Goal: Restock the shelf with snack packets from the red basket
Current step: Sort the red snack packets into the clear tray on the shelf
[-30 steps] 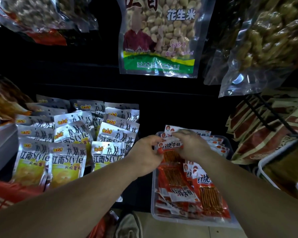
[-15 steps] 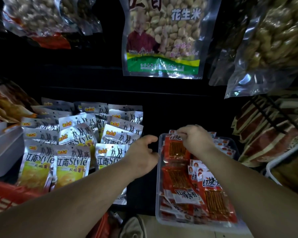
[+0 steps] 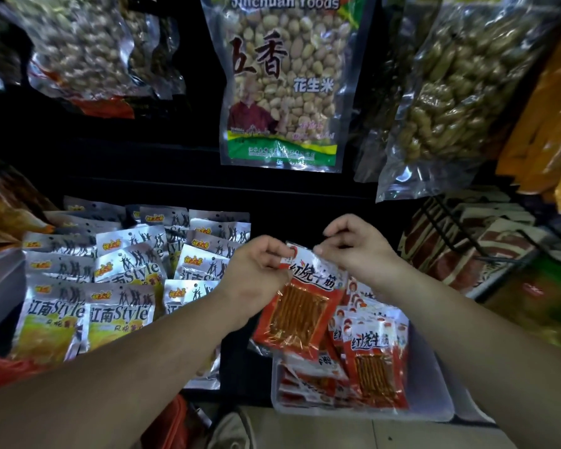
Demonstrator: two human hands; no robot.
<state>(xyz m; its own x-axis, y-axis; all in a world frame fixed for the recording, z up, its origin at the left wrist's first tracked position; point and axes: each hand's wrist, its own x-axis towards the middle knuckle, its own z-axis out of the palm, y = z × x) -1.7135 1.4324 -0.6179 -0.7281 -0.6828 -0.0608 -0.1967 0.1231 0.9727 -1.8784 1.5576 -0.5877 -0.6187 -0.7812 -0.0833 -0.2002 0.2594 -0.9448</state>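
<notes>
A red snack packet (image 3: 300,306) with orange sticks inside hangs tilted above the clear plastic tray (image 3: 434,406) on the shelf. My left hand (image 3: 256,273) pinches its top left corner. My right hand (image 3: 357,247) pinches its top right corner. Several more red packets (image 3: 373,361) lie stacked in the tray below. The red basket (image 3: 0,367) shows only as a rim at the far left edge, mostly hidden by my left forearm.
Silver and yellow packets (image 3: 117,286) fill the shelf to the left of the tray. Large bags of peanuts (image 3: 285,82) hang above. A black wire rack (image 3: 486,241) with dark red packets stands at the right. A shoe (image 3: 230,429) is on the floor below.
Both hands have lifted one red packet up out of the tray by its top corners. The left hand, open beside the tray before, now pinches the packet. The camera has tilted upward.
</notes>
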